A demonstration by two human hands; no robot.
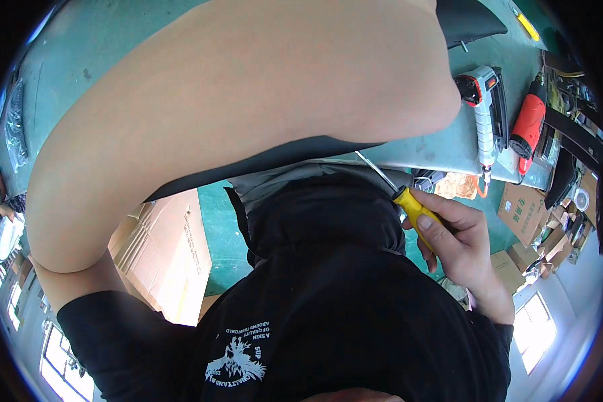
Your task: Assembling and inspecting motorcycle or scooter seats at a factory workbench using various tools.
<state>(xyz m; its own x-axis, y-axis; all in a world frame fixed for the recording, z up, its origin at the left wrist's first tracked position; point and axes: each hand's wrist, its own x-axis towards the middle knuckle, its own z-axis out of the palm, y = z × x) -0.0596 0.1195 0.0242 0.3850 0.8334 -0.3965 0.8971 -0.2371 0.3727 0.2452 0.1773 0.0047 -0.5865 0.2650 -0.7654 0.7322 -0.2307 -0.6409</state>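
Note:
My right hand [457,238] is closed around the yellow handle of a screwdriver [415,216]. Its bare metal shaft points up and left toward the table edge, with the tip touching nothing I can make out. My left forearm [248,87] sweeps across the upper view, very near the camera. Its fingers are out of sight past the top edge. Behind that arm lies a black panel [268,161], mostly hidden; a black piece [472,25] with a small metal stud shows to the right, and I cannot tell whether both are one part.
On the green table [435,153] lie a grey staple gun [484,120] with an orange hose, a red heat gun [529,120] and a yellow utility knife [526,27]. Cardboard boxes stand at the left [171,254] and at the right [521,209]. Clear plastic wrapping [15,127] lies far left.

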